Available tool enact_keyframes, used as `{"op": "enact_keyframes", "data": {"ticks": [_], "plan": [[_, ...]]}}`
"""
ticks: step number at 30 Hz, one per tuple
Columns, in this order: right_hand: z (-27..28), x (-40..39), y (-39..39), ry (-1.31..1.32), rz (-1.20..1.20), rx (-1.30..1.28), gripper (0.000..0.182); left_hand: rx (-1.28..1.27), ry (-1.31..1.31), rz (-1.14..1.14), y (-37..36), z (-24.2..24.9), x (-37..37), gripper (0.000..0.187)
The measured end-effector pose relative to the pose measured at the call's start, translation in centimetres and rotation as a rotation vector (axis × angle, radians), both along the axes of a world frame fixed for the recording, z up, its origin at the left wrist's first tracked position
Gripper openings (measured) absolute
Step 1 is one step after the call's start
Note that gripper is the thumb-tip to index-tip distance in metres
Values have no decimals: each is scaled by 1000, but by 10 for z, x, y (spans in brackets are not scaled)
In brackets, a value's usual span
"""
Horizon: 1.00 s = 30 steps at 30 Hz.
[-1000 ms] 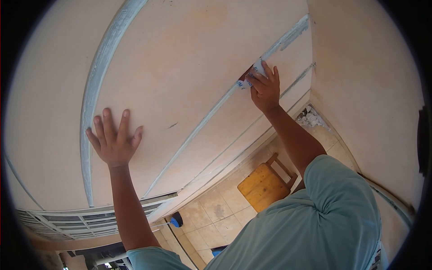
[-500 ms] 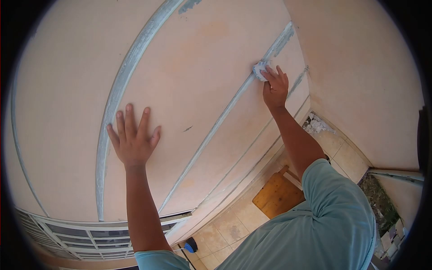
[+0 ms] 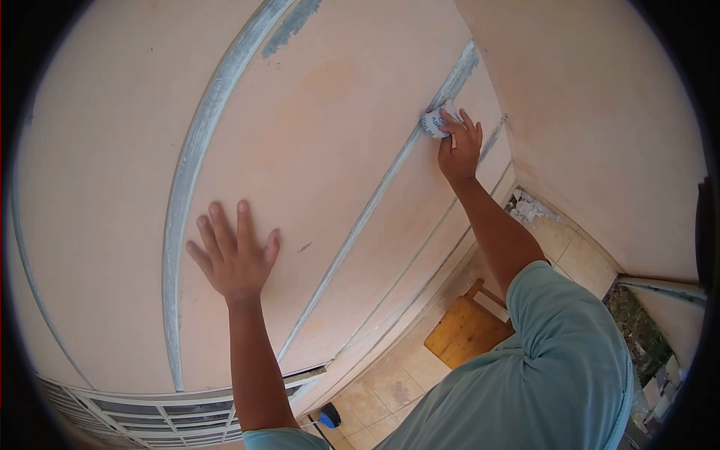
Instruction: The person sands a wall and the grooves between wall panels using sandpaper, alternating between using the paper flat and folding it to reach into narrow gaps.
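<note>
My right hand (image 3: pixel 459 150) presses a folded piece of sandpaper (image 3: pixel 433 124) against a grey-white raised strip (image 3: pixel 382 184) on the pale pink wall (image 3: pixel 337 135). Blue print shows on the sandpaper's white backing; its abrasive side is hidden. Fingers spread, my left hand (image 3: pixel 238 259) is flat against the wall, just right of a wider curved strip (image 3: pixel 180 180). It holds nothing. A rough grey patch (image 3: pixel 459 79) lies along the strip above the sandpaper.
White window bars (image 3: pixel 165 420) run along the bottom left. On the tiled floor below are a wooden stool (image 3: pixel 465 330) and a blue-black brush head (image 3: pixel 328 415). Another wall (image 3: pixel 600 135) meets this one at the right. Rubble (image 3: pixel 532 206) lies by the corner.
My left hand sits lower and farther right, slightly away from the curved strip. My right hand stays at the straight strip, and more of the sandpaper's printed backing shows. The view has shifted a little.
</note>
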State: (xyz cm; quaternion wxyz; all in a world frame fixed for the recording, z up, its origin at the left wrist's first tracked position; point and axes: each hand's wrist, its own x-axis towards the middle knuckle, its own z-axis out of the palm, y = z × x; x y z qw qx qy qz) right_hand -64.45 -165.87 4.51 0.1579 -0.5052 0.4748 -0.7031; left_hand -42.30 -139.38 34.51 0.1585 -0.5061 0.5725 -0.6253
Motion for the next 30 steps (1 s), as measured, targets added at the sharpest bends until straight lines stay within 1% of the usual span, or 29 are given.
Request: {"op": "enact_keyframes", "data": {"ticks": [1,2,3,5,6,8,9,10,11,12,13,14,16,17,18,20,22,23,25,27,28,29,30], "plan": [[0,12,8,142,114,-100,19,-20,16,11,1,0,2,76],[4,18,14,281,219,-206,19,-27,18,13,2,-1,2,76],[7,20,24,283,214,-213,19,-29,24,14,2,-1,2,76],[10,15,51,404,347,-173,15,-40,34,5,0,-1,1,76],[10,9,57,409,337,-181,15,-41,36,13,1,-1,0,77],[10,-7,66,535,494,-453,13,-40,40,4,0,-2,-1,77],[10,-19,61,588,516,-452,13,-42,48,7,0,-3,-1,77],[11,-24,54,590,502,-449,13,-45,55,10,0,-2,-1,78],[14,-27,44,424,341,-265,17,-49,52,-3,0,0,-3,78],[18,-29,31,257,182,-87,22,-43,51,-21,0,2,-6,72],[21,-27,19,36,56,-17,29,-40,54,-36,-1,2,-8,68],[21,-23,14,43,51,-27,29,-50,61,-41,-1,2,-8,68],[24,-14,9,159,48,-93,32,-48,65,-47,0,2,-9,68],[30,-6,22,282,203,-113,32,-53,65,-50,-1,3,-9,68],[15,14,27,314,291,-122,29,-50,71,-47,-1,2,-8,68],[12,28,59,328,312,-115,27,-58,85,-35,0,1,-8,68],[13,33,86,453,364,-286,26,-58,80,-29,0,1,-8,66],[15,29,86,455,373,-290,26,-60,83,-19,-1,1,-8,66],[14,16,89,605,405,-437,23,-61,83,-40,0,1,-9,65],[12,16,85,602,397,-386,21,-60,86,-45,0,0,-8,66],[19,14,85,601,378,-347,20,-72,86,-56,-1,0,-7,66],[28,16,95,585,417,-269,18,-77,91,-50,-1,0,-8,66],[32,24,104,590,425,-277,18,-77,91,-54,-1,0,-8,67]]}}
